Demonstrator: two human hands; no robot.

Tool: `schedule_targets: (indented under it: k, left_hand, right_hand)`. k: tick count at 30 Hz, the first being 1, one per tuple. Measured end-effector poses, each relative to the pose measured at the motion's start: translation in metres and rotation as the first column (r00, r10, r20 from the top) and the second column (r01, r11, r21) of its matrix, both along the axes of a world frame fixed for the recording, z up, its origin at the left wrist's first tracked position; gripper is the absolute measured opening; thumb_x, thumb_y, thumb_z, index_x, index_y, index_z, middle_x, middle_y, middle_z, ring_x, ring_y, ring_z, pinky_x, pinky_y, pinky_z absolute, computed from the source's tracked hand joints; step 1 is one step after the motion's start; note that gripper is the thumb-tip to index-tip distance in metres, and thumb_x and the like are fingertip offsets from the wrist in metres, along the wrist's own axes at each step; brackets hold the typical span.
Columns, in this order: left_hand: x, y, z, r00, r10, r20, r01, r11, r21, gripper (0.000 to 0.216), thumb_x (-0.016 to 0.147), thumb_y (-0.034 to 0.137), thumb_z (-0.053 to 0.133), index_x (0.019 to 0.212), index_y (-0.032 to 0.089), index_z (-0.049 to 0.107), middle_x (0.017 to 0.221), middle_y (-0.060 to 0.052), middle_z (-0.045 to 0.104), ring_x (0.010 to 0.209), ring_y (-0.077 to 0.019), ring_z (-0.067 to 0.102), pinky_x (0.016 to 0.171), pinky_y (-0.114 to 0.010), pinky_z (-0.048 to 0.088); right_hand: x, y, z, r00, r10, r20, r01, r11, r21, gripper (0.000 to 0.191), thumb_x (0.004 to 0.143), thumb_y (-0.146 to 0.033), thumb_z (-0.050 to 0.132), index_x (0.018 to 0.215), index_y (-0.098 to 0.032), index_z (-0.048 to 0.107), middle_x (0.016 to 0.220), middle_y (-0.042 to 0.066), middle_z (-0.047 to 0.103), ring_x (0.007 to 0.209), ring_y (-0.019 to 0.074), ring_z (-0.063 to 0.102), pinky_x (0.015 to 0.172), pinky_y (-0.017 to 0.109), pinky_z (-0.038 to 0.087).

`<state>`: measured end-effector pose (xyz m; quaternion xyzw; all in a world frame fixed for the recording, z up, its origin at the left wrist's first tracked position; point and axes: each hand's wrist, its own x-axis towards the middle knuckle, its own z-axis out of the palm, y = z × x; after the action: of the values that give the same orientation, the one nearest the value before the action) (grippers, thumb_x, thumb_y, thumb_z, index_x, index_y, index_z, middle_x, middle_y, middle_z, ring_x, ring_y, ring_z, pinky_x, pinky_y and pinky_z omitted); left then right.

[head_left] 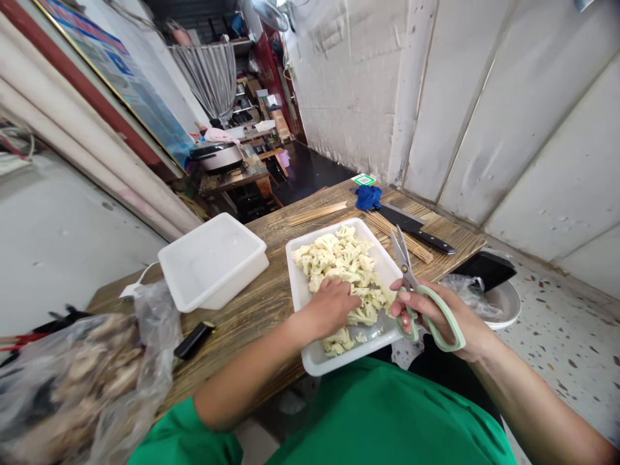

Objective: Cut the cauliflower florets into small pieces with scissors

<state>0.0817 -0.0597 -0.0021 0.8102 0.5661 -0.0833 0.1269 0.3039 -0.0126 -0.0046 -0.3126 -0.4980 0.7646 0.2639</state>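
A white plastic tray holds many cut cauliflower florets and sits at the table's near edge. My left hand reaches into it, fingers curled down on the florets; what lies under the fingertips is partly hidden. In my right hand is a pair of scissors with pale green handles, held at the tray's right side. Their blades are parted and point up and away, with nothing between them.
Behind the tray lie wooden skewers, more skewers, a black-handled knife and a blue cloth. Left are a white lidded box, a black object and a bulging plastic bag. A bin stands right.
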Motion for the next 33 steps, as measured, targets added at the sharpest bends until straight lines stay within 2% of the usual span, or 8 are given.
schedule_targets:
  k: [2,9,16,20,24,27,30,33]
  left_hand:
    - [-0.001,0.002,-0.005,0.999,-0.004,0.034,0.003,1.0,0.02,0.013,0.082,0.018,0.056,0.09,0.02,0.066,0.099,-0.008,0.055,0.102,-0.0244,0.045,0.088,-0.039,0.033]
    - [-0.007,-0.006,-0.02,0.997,0.047,-0.059,-0.042,0.997,0.069,0.019,0.078,0.018,0.057,0.097,0.016,0.058,0.1,-0.011,0.057,0.102,-0.0278,0.047,0.086,-0.042,0.033]
    - [-0.015,-0.011,0.007,0.94,0.132,0.314,-0.125,0.991,-0.041,0.019,0.078,0.017,0.047,0.096,0.02,0.052,0.093,-0.004,0.061,0.084,-0.0184,0.055,0.078,-0.031,0.04]
    - [-0.009,-0.019,0.003,0.952,0.184,0.246,-0.157,0.98,-0.125,0.026,0.077,0.016,0.044,0.101,0.018,0.054,0.091,-0.007,0.064,0.08,-0.0215,0.058,0.067,-0.03,0.043]
    - [0.004,-0.025,-0.006,0.971,0.115,0.211,-0.092,0.989,-0.114,0.042,0.078,0.014,0.047,0.119,0.016,0.054,0.108,-0.013,0.065,0.098,-0.0292,0.06,0.08,-0.037,0.046]
    - [0.004,-0.024,-0.002,0.96,0.161,0.227,-0.146,0.986,-0.084,0.034,0.08,0.016,0.051,0.113,0.017,0.061,0.106,-0.012,0.067,0.099,-0.0305,0.062,0.083,-0.039,0.046]
    - [-0.007,-0.022,0.005,0.84,0.312,0.444,-0.332,0.943,-0.036,0.025,0.082,0.024,0.056,0.106,0.021,0.064,0.103,-0.007,0.069,0.095,-0.0253,0.064,0.082,-0.036,0.049]
    - [-0.02,-0.019,0.005,0.495,0.397,0.773,-0.58,0.813,-0.046,0.026,0.08,0.03,0.062,0.104,0.019,0.063,0.105,-0.006,0.069,0.094,-0.0212,0.065,0.083,-0.035,0.052]
  right_hand:
    - [0.004,-0.002,0.002,1.0,0.013,0.022,-0.013,1.0,0.015,0.046,0.074,-0.048,0.073,0.103,-0.017,0.055,0.076,0.004,0.064,0.056,0.0127,0.056,0.052,0.026,0.046]
    - [0.013,-0.008,-0.003,0.998,0.056,0.037,-0.058,0.996,0.074,0.038,0.081,-0.045,0.066,0.107,-0.019,0.055,0.08,0.004,0.064,0.06,0.0132,0.056,0.054,0.026,0.046]
    - [0.02,-0.014,-0.003,0.99,0.136,0.04,-0.139,0.986,0.088,0.037,0.087,-0.042,0.061,0.114,-0.019,0.052,0.084,0.005,0.064,0.066,0.0135,0.057,0.059,0.027,0.048]
    - [0.022,-0.017,0.0,0.984,0.166,0.06,-0.17,0.982,0.077,0.039,0.087,-0.043,0.06,0.116,-0.019,0.052,0.084,0.005,0.063,0.067,0.0142,0.057,0.058,0.027,0.048]
    - [0.02,-0.018,-0.002,0.985,0.164,0.05,-0.167,0.983,0.076,0.04,0.088,-0.042,0.06,0.118,-0.019,0.05,0.085,0.006,0.063,0.068,0.0143,0.057,0.059,0.027,0.048]
    - [0.021,-0.019,-0.003,0.988,0.147,0.04,-0.15,0.986,0.073,0.04,0.089,-0.043,0.058,0.118,-0.018,0.049,0.086,0.006,0.063,0.068,0.0138,0.057,0.06,0.027,0.048]
    - [0.023,-0.02,-0.001,0.985,0.173,0.022,-0.174,0.982,0.079,0.04,0.09,-0.048,0.054,0.114,-0.016,0.05,0.087,0.007,0.063,0.067,0.014,0.057,0.06,0.027,0.047]
    - [0.024,-0.023,0.002,0.945,0.319,0.075,-0.325,0.942,0.089,0.044,0.091,-0.055,0.045,0.106,-0.014,0.052,0.082,0.008,0.064,0.063,0.0143,0.057,0.056,0.027,0.047]
